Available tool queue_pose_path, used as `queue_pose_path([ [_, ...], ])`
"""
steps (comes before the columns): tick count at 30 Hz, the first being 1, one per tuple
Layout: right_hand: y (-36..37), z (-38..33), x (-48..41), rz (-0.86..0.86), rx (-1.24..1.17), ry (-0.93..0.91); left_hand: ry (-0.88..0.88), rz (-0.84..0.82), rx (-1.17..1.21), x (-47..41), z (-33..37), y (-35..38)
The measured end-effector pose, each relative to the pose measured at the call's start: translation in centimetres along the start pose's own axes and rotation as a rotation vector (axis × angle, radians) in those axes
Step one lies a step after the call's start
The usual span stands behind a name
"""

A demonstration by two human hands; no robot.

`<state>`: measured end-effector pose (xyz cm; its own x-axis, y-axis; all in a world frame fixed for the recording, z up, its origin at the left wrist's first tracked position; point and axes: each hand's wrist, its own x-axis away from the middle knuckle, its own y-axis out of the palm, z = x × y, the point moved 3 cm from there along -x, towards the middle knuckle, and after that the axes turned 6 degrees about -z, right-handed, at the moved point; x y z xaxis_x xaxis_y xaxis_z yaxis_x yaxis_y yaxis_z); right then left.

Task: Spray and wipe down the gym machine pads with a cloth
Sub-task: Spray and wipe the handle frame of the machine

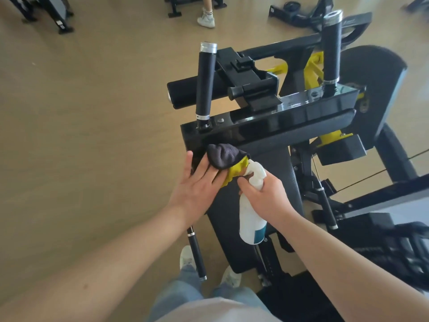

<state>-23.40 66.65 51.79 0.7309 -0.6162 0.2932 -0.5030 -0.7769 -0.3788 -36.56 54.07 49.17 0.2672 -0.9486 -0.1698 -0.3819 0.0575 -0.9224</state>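
A black padded seat (276, 182) of a gym machine lies below me. My left hand (197, 182) lies flat with straight fingers on a grey and yellow cloth (226, 159), pressing it against the pad's upper left part. My right hand (267, 194) grips the neck of a white spray bottle (251, 219) with a teal label, its nozzle pointing up toward the cloth. The bottle hangs over the pad's middle.
Two upright black handles (205, 82) (332, 45) and a black roller pad (183, 91) rise behind the seat. The yellow and black frame (334, 138) and cables lie to the right. Another person's foot (206, 19) and other machines stand on the far wooden floor. My own feet (188, 259) are below.
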Motion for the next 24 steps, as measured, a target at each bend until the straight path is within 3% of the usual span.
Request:
queue_pose_path([
  [5, -1.0, 0.7, -0.8, 0.041, 0.001, 0.045, 0.114, -0.078, -0.317, -2.3, -0.1, 1.0],
  [13, -4.3, 2.5, -1.9, 0.146, -0.048, 0.129, 0.130, -0.089, -0.252, -8.1, 3.0, -0.3],
  [19, -7.4, 4.2, -2.9, 0.258, -0.097, 0.195, 0.291, -0.113, -0.334, -14.0, 7.0, -2.1],
  [24, -10.6, 5.9, -3.0, 0.322, -0.141, 0.212, 0.304, -0.159, -0.370, -18.3, 11.1, -2.9],
])
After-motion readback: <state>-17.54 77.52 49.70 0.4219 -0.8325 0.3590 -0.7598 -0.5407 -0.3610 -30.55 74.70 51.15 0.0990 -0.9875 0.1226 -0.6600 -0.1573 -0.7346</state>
